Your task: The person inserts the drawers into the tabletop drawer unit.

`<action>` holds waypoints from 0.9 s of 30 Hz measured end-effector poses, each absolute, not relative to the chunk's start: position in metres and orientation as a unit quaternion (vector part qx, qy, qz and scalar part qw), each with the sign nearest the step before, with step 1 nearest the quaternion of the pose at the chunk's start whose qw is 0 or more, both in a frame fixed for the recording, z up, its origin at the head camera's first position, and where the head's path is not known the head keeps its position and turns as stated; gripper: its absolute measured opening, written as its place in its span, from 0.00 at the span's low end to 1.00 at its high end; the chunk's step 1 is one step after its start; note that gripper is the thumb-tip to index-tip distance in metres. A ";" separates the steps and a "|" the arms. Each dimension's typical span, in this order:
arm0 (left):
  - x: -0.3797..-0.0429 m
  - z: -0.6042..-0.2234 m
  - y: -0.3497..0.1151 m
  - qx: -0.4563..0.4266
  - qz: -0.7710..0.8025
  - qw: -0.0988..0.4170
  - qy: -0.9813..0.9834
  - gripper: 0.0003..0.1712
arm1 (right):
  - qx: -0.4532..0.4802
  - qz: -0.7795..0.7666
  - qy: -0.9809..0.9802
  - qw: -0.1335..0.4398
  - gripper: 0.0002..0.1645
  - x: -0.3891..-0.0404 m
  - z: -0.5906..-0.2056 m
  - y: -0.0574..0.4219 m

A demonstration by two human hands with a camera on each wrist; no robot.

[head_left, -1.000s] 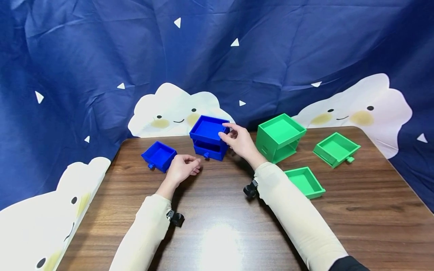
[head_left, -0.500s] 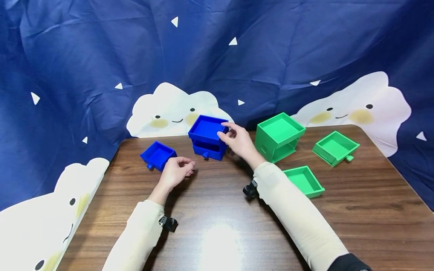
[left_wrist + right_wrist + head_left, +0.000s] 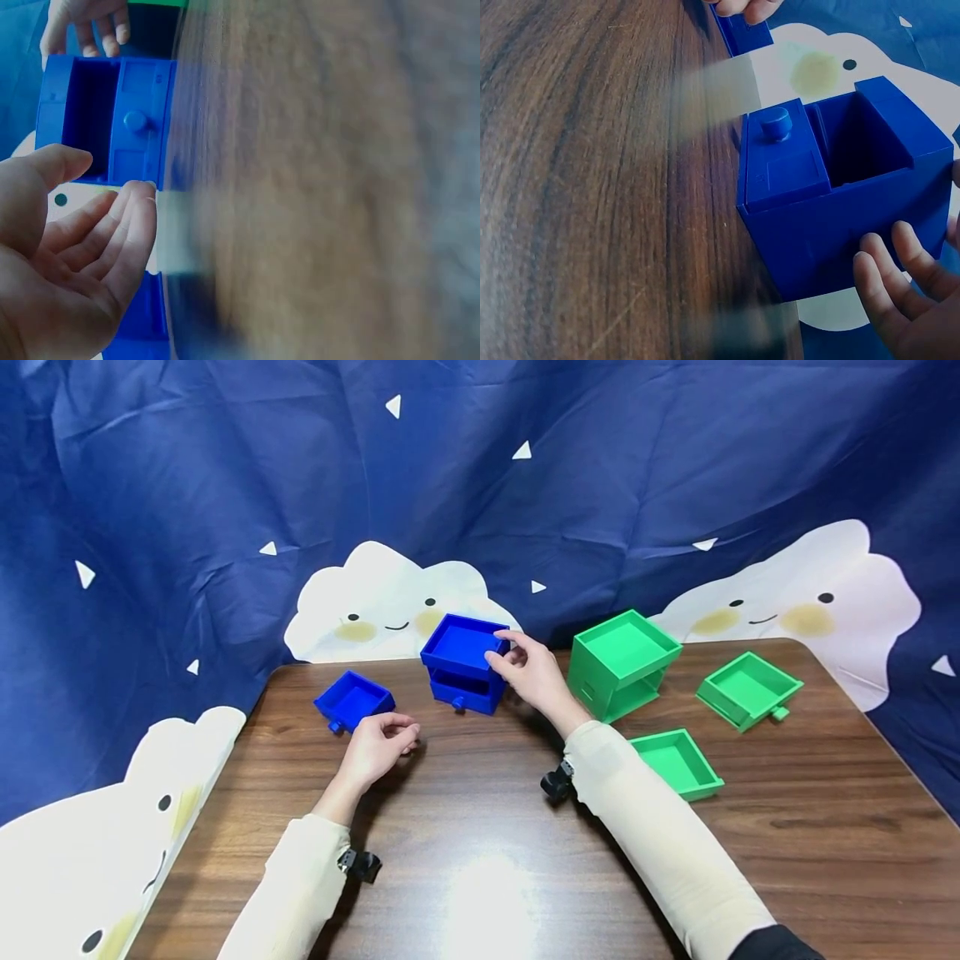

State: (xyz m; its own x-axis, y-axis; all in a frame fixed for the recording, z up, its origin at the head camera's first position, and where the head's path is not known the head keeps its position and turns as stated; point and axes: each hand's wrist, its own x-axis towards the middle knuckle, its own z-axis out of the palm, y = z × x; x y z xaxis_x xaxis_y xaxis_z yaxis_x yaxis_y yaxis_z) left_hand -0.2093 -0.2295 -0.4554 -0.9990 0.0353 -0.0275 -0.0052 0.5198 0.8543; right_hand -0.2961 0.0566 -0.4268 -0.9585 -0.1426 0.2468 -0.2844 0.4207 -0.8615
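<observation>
The step in hand looks like refitting drawers in the blue cabinet (image 3: pixel 465 647), which stands near 12 o'clock on the table (image 3: pixel 480 827) with its front toward the person. Of its 2 bays, the lower holds a drawer (image 3: pixel 791 169) that looks fully seated, while the upper bay (image 3: pixel 859 142) gapes. I judge that to be 1 drawer done and 1 to go.

The hands differ. The right hand (image 3: pixel 536 678) holds the cabinet at its 3 o'clock edge, thumb and forefinger at the top rim, the other fingers by the side wall. The left hand (image 3: pixel 375 752) holds nothing; its thumb is well apart from its loosely bent fingers. It is at about 5 o'clock from the loose blue drawer (image 3: pixel 354 696), overlapping its near corner from above (whether they touch, I cannot tell).

That drawer lies 8 to 9 o'clock from the cabinet, knob (image 3: pixel 335 727) at its own 7 o'clock. The next move would probably call for the left hand to grip it, turn its knob to match the seated drawer's, and slide it level into the upper bay. The right hand should keep the cabinet steady against the push.
</observation>
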 end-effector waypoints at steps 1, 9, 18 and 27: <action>-0.209 -0.456 -0.231 0.009 0.489 0.021 0.872 0.16 | 0.127 0.524 -0.840 0.067 0.28 -0.296 -0.427 0.056; -0.203 -0.452 -0.242 0.019 0.476 0.021 0.879 0.16 | 0.127 0.531 -0.835 0.071 0.28 -0.295 -0.429 0.055; -0.197 -0.449 -0.255 0.018 0.456 0.004 0.890 0.16 | 0.127 0.535 -0.832 0.068 0.28 -0.296 -0.429 0.055; -0.192 -0.441 -0.265 0.014 0.421 -0.015 0.907 0.17 | 0.128 0.547 -0.825 0.066 0.28 -0.295 -0.428 0.056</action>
